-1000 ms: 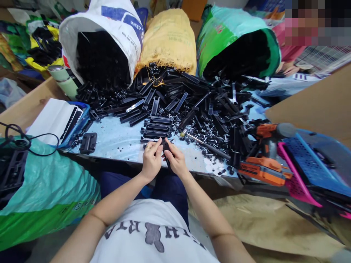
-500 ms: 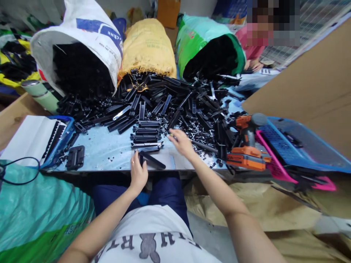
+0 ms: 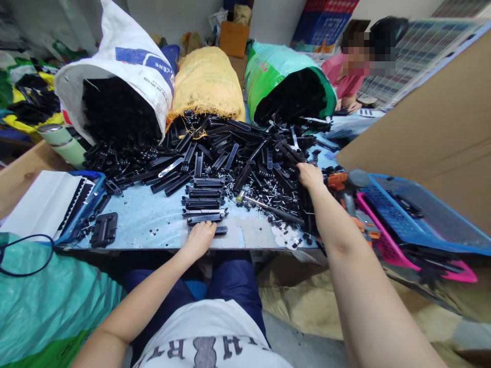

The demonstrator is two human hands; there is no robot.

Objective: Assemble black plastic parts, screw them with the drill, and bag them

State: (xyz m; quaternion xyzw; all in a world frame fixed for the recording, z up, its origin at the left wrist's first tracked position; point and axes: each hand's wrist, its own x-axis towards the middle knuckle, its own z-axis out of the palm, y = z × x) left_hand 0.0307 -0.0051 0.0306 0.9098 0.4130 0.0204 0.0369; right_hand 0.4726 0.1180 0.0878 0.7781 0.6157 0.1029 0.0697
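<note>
My left hand (image 3: 202, 238) is closed over a black plastic strip (image 3: 220, 230) lying level at the table's front edge. Just beyond it, several similar black strips (image 3: 205, 203) form a neat row, one behind another. My right hand (image 3: 311, 177) reaches into the heap of black plastic parts (image 3: 286, 148) on the right. Its fingers are drawn together, their tips hidden among the parts. Between the hands a hammer (image 3: 282, 210) with a yellowish head lies on scattered small metal pins (image 3: 255, 197).
White (image 3: 155, 76), yellow (image 3: 209, 82) and green (image 3: 264, 82) sacks lie behind the heap. An orange cordless drill (image 3: 337, 180) and blue basket (image 3: 429, 204) are at right. A blue tray (image 3: 84, 209) stands left, a cardboard sheet (image 3: 422, 117) right. Another person (image 3: 345, 76) sits beyond.
My right hand has moved from beside the hammer head, right and away, into the heap. The slanted strip by my left hand now lies level below the row. The view has tipped up slightly.
</note>
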